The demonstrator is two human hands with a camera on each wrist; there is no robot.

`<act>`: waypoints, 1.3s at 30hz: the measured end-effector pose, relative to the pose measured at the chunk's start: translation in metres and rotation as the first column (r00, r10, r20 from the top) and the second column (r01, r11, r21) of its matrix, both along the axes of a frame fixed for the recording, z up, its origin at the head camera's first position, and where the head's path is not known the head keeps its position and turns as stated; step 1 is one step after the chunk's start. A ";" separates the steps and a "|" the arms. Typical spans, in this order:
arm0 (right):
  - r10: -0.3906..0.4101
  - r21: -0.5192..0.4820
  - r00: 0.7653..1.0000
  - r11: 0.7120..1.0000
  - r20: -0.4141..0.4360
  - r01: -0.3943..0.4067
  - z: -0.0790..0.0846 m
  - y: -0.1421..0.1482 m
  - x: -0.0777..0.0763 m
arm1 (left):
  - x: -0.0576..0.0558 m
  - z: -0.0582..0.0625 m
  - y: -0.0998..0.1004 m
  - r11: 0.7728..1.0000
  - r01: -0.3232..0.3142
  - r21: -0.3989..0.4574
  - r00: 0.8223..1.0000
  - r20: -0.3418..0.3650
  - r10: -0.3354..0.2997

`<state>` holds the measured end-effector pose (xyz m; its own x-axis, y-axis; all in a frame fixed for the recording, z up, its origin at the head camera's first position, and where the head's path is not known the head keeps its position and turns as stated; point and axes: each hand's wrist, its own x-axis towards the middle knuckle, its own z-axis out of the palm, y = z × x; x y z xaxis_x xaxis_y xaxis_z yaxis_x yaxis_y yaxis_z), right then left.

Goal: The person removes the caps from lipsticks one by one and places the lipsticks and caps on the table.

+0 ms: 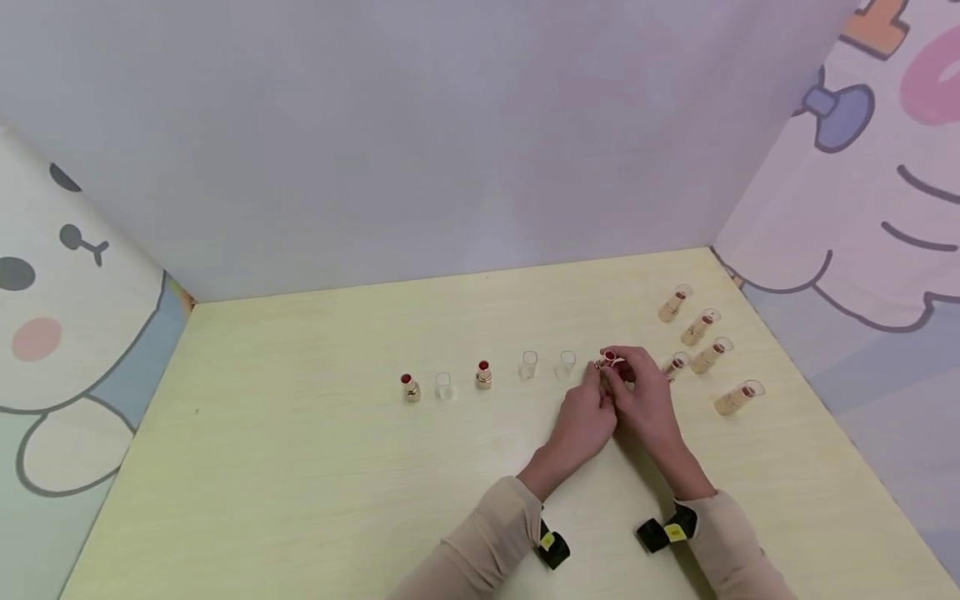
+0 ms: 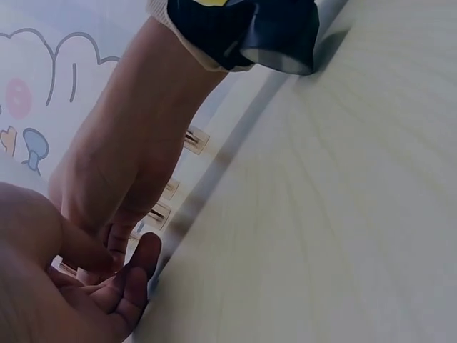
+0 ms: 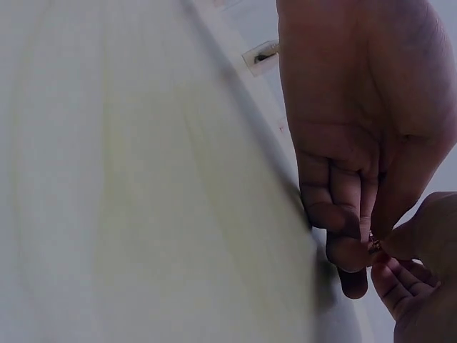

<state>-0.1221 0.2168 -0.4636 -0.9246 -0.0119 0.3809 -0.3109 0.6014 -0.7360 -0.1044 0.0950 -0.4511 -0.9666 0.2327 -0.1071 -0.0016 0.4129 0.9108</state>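
Note:
An uncapped lipstick (image 1: 607, 357) with a red bullet and gold case is between both hands at the right of the table in the head view. My left hand (image 1: 587, 418) pinches it from the left with curled fingers. From the other side, my right hand (image 1: 647, 402) pinches it with thumb and fingers. In the right wrist view, a small shiny bit of the lipstick (image 3: 374, 245) shows where the fingertips meet; fingers cover most of its case. A clear cap (image 1: 566, 363) stands just left of the hands, with another clear cap (image 1: 529, 364) beside it.
Further left stand an uncapped lipstick (image 1: 483, 375), a clear cap (image 1: 444, 385) and another uncapped lipstick (image 1: 410, 387). Several lipsticks with clear caps stand right of the hands, including a near one (image 1: 738, 397) and a far one (image 1: 675, 303). A pale curtain (image 1: 450, 150) borders the table's back.

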 end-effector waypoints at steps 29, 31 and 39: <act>-0.192 0.019 0.944 0.979 -0.269 0.205 0.028 0.013 0.053 | 0.040 0.016 -0.012 0.985 0.171 0.020 0.983 -0.068 -0.169; -0.225 -0.004 0.933 0.972 -0.282 0.234 0.027 0.015 0.051 | 0.036 0.014 -0.007 0.988 0.153 0.025 0.986 -0.065 -0.151; -0.301 -0.029 0.941 0.953 -0.156 0.300 0.017 0.023 0.034 | 0.019 0.005 0.016 0.997 0.082 -0.010 0.993 -0.090 -0.083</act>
